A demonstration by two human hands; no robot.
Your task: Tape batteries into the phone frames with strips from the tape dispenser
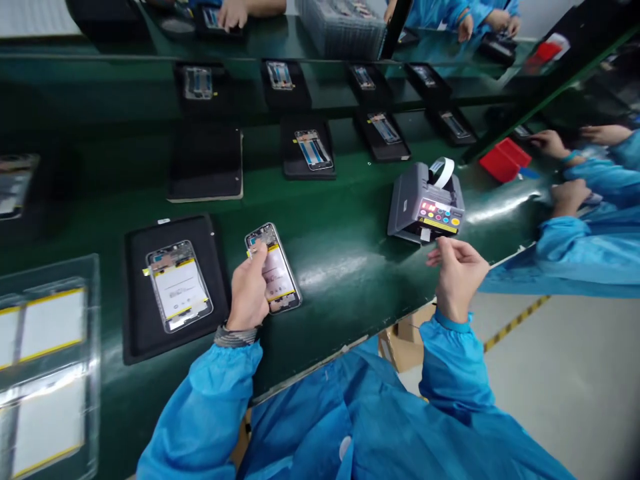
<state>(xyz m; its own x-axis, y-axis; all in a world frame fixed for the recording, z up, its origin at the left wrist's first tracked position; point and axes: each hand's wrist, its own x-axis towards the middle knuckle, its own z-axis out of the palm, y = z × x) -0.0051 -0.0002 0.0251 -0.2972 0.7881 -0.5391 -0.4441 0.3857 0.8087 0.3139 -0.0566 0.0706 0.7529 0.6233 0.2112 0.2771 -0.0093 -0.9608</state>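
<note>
the phone frame [274, 268] sits in the left grip [247, 293], clenched around its near long edge and upper corner, with the thumb lying over the upper end; the frame stands just right of that grip, its far end seemingly on the green worktop [340, 333], and it shows a pale panel crossed by yellow strips; the right grip [457, 277] hangs well to the right of it, thumb and fingers pinched together just beside the outlet of a grey tape dispenser [425, 203]; whether a piece of tape lies in that pinch is too small to tell; a white strip of tape [425, 235] pokes from the outlet; a second phone frame [179, 287] lies on a black mat [135, 320] just left of the held frame; a clear plastic tray [93, 320] with yellow-edged panels stands at the worktop's left; further black mats with frames [305, 150] run in rows beyond; across the worktop, a co-worker's hands [565, 200] in blue sleeves work near a red tray [505, 160]; below the worktop's edge sit a cardboard box [400, 343] and a grey floor [565, 400] with yellow-and-black tape [515, 323].
</note>
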